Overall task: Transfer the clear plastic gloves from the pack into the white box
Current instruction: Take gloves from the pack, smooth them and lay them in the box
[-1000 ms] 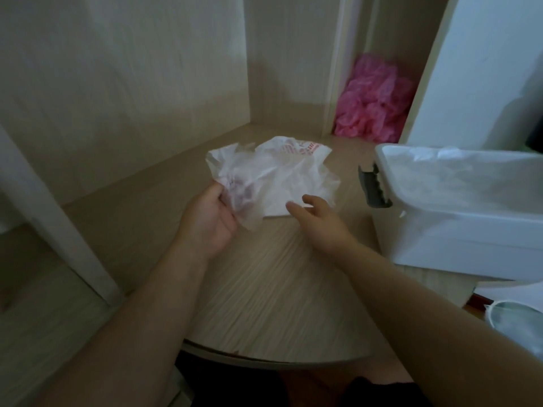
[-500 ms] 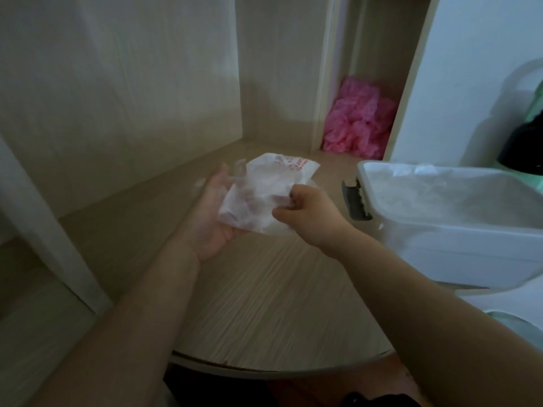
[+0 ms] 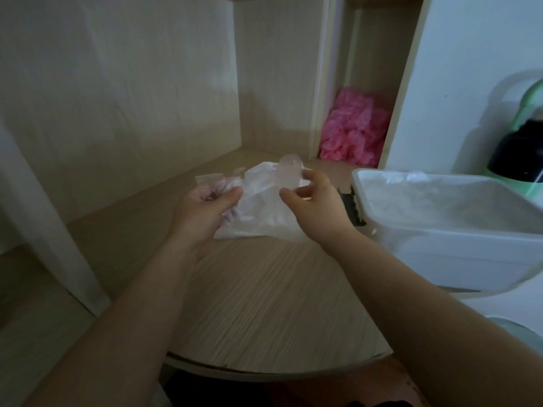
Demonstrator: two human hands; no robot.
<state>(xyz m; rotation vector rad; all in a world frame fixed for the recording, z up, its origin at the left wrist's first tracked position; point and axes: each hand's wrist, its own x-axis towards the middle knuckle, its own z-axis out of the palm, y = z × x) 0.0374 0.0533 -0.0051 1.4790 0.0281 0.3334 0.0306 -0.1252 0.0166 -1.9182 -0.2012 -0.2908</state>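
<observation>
The crumpled white glove pack (image 3: 260, 207) lies on the wooden desk between my hands. My left hand (image 3: 202, 211) grips the pack's left end, where clear plastic sticks out past my fingers. My right hand (image 3: 316, 205) pinches a clear plastic glove (image 3: 290, 171) between thumb and fingers, lifted just above the pack. The white box (image 3: 440, 254) stands open to the right, with clear plastic inside it and a dark latch on its near-left side.
A pink crumpled plastic heap (image 3: 354, 135) fills the narrow shelf gap behind. Wooden walls close in the left and back. A black and green object (image 3: 521, 151) stands behind the box. The desk (image 3: 264, 304) has a curved front edge.
My right hand has pulled a clear glove up and out of the pack, moving right toward the box. My left hand has shifted its grip on the pack's left end.
</observation>
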